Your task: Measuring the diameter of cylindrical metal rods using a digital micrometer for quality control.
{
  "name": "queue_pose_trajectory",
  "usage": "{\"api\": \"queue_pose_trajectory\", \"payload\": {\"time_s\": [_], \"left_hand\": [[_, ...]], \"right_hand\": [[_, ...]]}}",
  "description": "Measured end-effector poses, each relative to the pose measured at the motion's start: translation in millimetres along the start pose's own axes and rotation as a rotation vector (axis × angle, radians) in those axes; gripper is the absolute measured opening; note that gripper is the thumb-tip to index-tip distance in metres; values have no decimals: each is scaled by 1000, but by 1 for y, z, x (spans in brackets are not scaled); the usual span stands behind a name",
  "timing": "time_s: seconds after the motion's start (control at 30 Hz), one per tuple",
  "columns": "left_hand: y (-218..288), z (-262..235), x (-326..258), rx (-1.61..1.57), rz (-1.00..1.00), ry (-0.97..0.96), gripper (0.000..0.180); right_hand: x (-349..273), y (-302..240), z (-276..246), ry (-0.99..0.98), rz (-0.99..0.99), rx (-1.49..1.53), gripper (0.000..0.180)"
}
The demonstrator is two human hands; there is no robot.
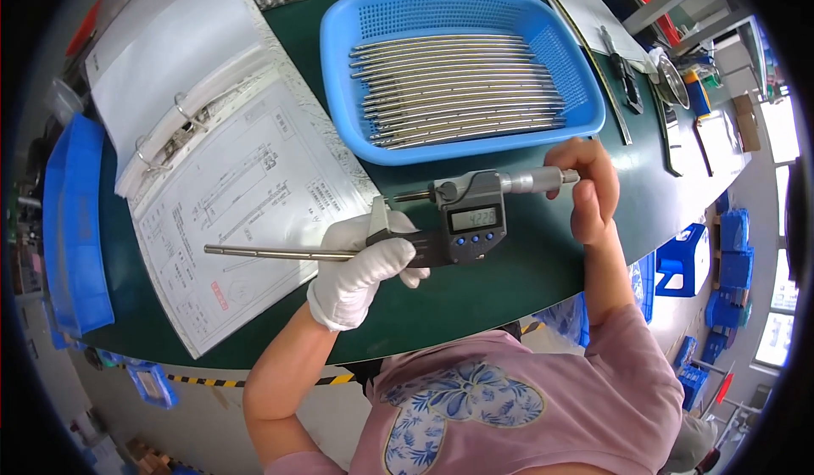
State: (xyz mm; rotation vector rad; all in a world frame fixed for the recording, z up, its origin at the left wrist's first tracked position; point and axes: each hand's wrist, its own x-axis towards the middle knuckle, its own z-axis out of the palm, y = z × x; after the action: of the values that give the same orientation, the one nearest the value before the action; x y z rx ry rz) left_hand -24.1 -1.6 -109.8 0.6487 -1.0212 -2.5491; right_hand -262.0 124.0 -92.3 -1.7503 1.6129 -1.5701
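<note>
A: Your left hand (360,267), in its white glove, is wrapping around the frame of the digital micrometer (462,216), and that grip is closed on it, holding it just above the green table (509,280).

B: And a thin metal rod (275,254) is running out to the left from that same gloved hand, lying level over the drawing sheet (246,212). I cannot tell from here whether your fingers are pinching the rod as well or whether only the micrometer is clamping it.

A: Your right hand (589,187), bare, is closing thumb and fingertips on the thimble at the micrometer's right end. The display is facing up at you, lit.

B: Behind the tool, the blue basket (339,59) is sitting near the far edge of the table, holding a row of similar metal rods (458,89) lying side by side.

A: To the left, an open ring binder (182,127) is lying with its white pages spread, the drawing sheet hanging over the near table edge.

B: On the right, a long steel ruler (615,102) and dark hand tools are lying beside the basket, well apart from your hands.
</note>
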Motion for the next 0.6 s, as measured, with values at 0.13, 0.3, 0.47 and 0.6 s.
{"api": "queue_pose_trajectory", "payload": {"time_s": [0.13,0.3,0.47,0.6], "left_hand": [[-2,0,3,-3,4,7,26],[-4,-2,3,-17,6,-17,27],[-5,-2,1,-33,27,27,26],[-1,3,1,14,42,-9,28]], "right_hand": [[-5,3,-3,10,17,-17,20],[0,-1,2,55,-5,-58,18],[-1,3,-11,-103,-37,-101,17],[5,-1,5,131,-90,-125,21]]}}
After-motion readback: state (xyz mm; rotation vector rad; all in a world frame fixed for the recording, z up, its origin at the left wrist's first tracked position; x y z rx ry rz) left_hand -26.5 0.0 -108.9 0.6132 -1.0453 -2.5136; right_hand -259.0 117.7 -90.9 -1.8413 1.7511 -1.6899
